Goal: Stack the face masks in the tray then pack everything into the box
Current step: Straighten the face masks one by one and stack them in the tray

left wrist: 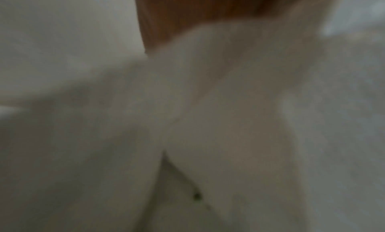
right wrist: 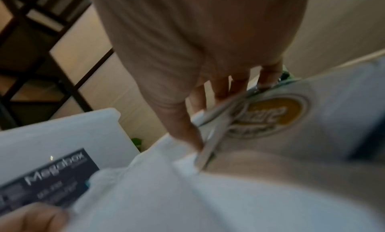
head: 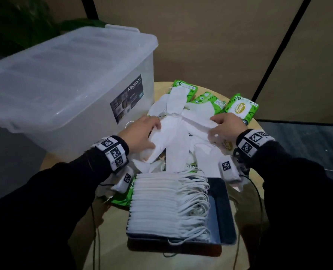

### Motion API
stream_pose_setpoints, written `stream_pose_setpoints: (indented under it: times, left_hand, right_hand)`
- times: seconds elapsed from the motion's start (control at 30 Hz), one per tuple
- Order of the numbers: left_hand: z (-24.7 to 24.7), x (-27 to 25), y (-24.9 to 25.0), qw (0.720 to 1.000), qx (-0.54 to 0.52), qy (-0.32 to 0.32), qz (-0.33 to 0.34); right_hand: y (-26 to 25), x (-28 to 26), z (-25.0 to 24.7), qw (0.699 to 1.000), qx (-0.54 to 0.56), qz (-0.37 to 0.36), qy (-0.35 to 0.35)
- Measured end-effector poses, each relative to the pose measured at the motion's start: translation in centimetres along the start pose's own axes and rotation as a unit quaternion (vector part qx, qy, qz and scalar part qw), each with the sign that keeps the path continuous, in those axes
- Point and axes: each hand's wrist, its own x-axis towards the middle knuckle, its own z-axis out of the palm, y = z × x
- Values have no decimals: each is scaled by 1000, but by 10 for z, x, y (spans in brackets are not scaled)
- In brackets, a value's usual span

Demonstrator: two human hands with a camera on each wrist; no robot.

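The left hand (head: 140,133) lay on the loose pile of masks (head: 178,137) in the middle of the round counter (head: 257,131), its fingers curled round a folded white mask (head: 158,141) at the pile's left edge. The right hand (head: 225,126) held the far right end of another mask (head: 198,121), thumb below and fingers on top. In the right wrist view the thumb (right wrist: 185,120) and fingers (right wrist: 220,88) pinched a thin edge of that mask (right wrist: 210,143) just over a wipes pack (right wrist: 275,113) with a yellow oval label. The left wrist view showed only blurred white cloth (left wrist: 218,120) close to the lens.

Nearer the person, a dark tray (head: 223,215) sat at the counter's front edge, and a neat stack of masks (head: 161,203) filled its left part, their ear loops (head: 196,199) trailing to the right. The tray's right part was bare. Green wipes packs (head: 241,108) lay at the back of the counter, beyond the pile, some partly covered by masks. A large clear box (head: 64,80), its lid on, stood to the left, close beside the pile. Both wrists wore bands (head: 113,151) with black-and-white markers, and dark sleeves (head: 45,191) covered the arms.
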Motion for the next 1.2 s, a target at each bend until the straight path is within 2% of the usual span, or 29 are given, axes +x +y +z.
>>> stream_pose_setpoints:
  times: [0.07, 0.13, 0.23, 0.3, 0.37, 0.43, 0.53, 0.6, 0.73, 0.83, 0.93, 1.07, 1.2]
  left_hand:
    - [-6, 0, 3, 996, -76, 24, -35]
    - [-20, -3, 9, 992, -117, 9, -50]
    - [-46, -11, 16, 981, -176, -44, -64]
    - [-61, -20, 20, 964, -255, -22, -75]
    - [-70, -32, 24, 927, -364, 28, -83]
    - [-76, -46, 31, 884, -454, 84, -70]
    - [-80, -63, 41, 825, -539, 165, -44]
    - [-82, -69, 44, 787, -583, 198, -43]
    - [-86, -77, 53, 723, -662, 190, -56]
    - [-82, -83, 63, 694, -699, 158, -70]
    - [-75, -88, 68, 690, -711, 121, -64]
    - [-68, -93, 75, 718, -691, 75, -37]
    - [-65, -90, 71, 748, -656, 74, -61]
  right_hand:
    - [-3, -4, -2, 990, 123, 21, 65]
    - [-4, -9, -9, 969, 216, 33, 111]
    - [-11, -27, -26, 954, 280, 37, 101]
    - [-17, -41, -36, 946, 310, 33, 90]
    - [-19, -52, -41, 926, 369, 27, 70]
    - [-21, -64, -42, 892, 449, 18, 47]
    - [-28, -81, -42, 855, 518, 1, 3]
    - [-33, -90, -39, 846, 533, -6, -23]
    - [-47, -106, -30, 822, 568, 14, -44]
    - [-55, -118, -21, 815, 573, 10, -87]
    - [-61, -128, -9, 830, 549, 2, -102]
    - [-65, -134, 2, 846, 527, -15, -80]
    - [-69, -134, 8, 845, 530, -12, -63]
